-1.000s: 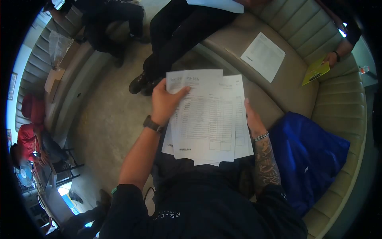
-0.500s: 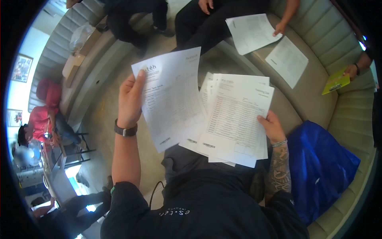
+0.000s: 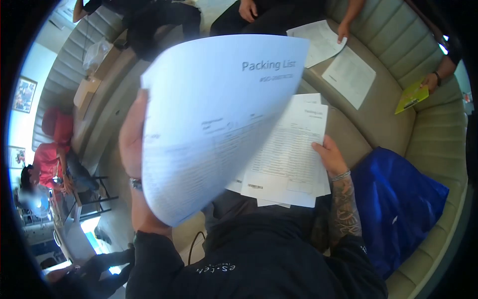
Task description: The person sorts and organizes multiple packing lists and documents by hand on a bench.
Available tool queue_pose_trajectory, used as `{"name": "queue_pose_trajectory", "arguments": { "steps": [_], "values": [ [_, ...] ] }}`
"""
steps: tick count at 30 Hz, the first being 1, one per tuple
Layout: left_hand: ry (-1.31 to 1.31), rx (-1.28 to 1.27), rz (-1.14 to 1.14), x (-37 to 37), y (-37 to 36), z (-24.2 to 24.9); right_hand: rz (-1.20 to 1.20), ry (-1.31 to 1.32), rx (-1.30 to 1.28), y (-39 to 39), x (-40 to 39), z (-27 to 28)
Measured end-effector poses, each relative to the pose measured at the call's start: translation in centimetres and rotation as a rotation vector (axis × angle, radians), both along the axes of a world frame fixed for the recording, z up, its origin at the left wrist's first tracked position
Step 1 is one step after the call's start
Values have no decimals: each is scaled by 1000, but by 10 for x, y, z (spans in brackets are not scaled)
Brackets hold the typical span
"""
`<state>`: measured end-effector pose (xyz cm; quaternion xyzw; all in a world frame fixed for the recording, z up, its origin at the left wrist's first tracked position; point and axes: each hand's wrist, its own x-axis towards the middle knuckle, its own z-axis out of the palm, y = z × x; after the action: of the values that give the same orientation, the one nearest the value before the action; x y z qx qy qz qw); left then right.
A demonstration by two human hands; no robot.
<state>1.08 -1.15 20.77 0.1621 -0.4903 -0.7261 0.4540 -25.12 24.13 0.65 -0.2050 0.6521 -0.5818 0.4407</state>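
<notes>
Raised close to the camera, a curled packing list sheet (image 3: 214,114) is held at its left edge by my left hand (image 3: 132,142). That hand is closed on the paper, and most of its fingers are hidden behind it. My right hand (image 3: 331,157) grips a fanned stack of packing list papers (image 3: 284,169) by the right edge, thumb on top. The stack is over my lap, and the raised sheet covers its left part.
A blue bag (image 3: 398,209) stands on the curved bench (image 3: 386,112) at my right. Papers (image 3: 349,77) lie further along, near another person's hand (image 3: 343,31). A co-worker's hand (image 3: 431,82) holds a yellow clipboard (image 3: 413,97). Cardboard boxes (image 3: 87,92) sit on the left bench.
My left hand has lifted its sheet up and nearer the camera, and the paper now bends and covers more of the stack. My right hand keeps its hold on the stack.
</notes>
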Motion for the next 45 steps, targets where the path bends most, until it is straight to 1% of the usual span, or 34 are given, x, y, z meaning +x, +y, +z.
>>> {"name": "queue_pose_trajectory", "arguments": {
  "steps": [2, 4, 5, 6, 8, 9, 10, 11, 12, 13, 14, 15, 16, 18, 19, 20, 22, 23, 25, 26, 28, 29, 31, 32, 34, 35, 37, 38, 39, 40, 42, 43, 45],
  "values": [
    [-281, 179, 31, -15, -20, -28, -20, -23, -8, -4, 7, 6],
    [-414, -79, -268, -37, -36, -63, -114, -188, -1, -6, 13, 15],
    [-451, -24, -275, -53, -28, -76, -42, -59, 84, -8, 15, 27],
    [-488, 33, -283, -70, -18, -90, -51, -56, 88, -10, 16, 23],
    [-612, -163, -258, -84, -17, -136, -208, -238, 92, -11, 17, 7],
    [-609, -159, -266, -89, -19, -154, -155, -221, 85, -8, 15, 4],
    [-786, -343, -225, -94, -19, -166, -163, -220, 90, -9, 14, 4],
    [-961, -530, -180, -97, -20, -177, -207, -414, -69, -12, 15, 3],
    [-963, -524, -188, -98, -15, -179, -248, -607, -229, -15, 18, 3],
    [-992, -545, -160, -101, -9, -180, -252, -608, -224, -17, 19, 6],
    [-1020, -565, -133, -102, -6, -181, -199, -526, -132, -17, 20, 11],
    [-950, -705, -67, -98, -9, -189, -146, -448, -39, -16, 23, 13],
    [-953, -700, -79, -92, -12, -200, -154, -453, -32, -18, 27, 12],
    [-1002, -655, 144, -81, -24, -226, -121, -210, -32, -24, 37, 10],
    [-1169, -410, -124, -72, -27, -230, -164, -253, -36, -29, 42, 6],
    [-1169, -407, -126, -67, -25, -236, -165, -253, -33, -34, 46, 3],
    [-1150, -536, -65, -60, -17, -230, -270, -76, -89, -44, 54, 0],
    [-1153, -534, -63, -59, -10, -227, -267, -78, -88, -45, 57, -5],
    [-1100, -716, -120, -59, 2, -217, -238, 190, -2, -50, 60, -15],
    [-1095, -725, -107, -58, 2, -215, -236, 197, -15, -54, 60, -18],
    [-984, -600, -133, -57, 7, -214, -211, 326, -31, -57, 63, -18],
    [-977, -607, -130, -55, 8, -213, -214, 333, -37, -58, 63, -17],
    [-595, -152, -179, -51, 10, -197, -176, 311, -254, -63, 65, 2],
    [-589, -161, -169, -49, 10, -185, -171, 317, -266, -65, 63, 15],
    [-375, -47, -98, -43, 12, -146, -111, 214, -405, -70, 60, 47],
    [-326, -178, -61, -35, 5, -136, -106, 222, -417, -72, 58, 62],
    [-259, -207, -60, -23, 7, -105, -21, 187, -508, -71, 50, 90],
    [-200, -226, -66, -18, 10, -90, -22, 201, -521, -71, 50, 103],
    [-196, -243, -51, -14, 13, -80, -22, 232, -569, -72, 52, 115],
    [-183, -255, -53, -10, 14, -78, -22, 262, -617, -72, 53, 122],
    [-209, -346, -40, -1, 18, -76, -20, 311, -616, -68, 54, 125],
    [-208, -322, -47, 2, 20, -77, -16, 350, -605, -66, 55, 125],
    [-191, -353, -64, 6, 27, -79, -24, 374, -619, -61, 59, 122]
  ]
}}
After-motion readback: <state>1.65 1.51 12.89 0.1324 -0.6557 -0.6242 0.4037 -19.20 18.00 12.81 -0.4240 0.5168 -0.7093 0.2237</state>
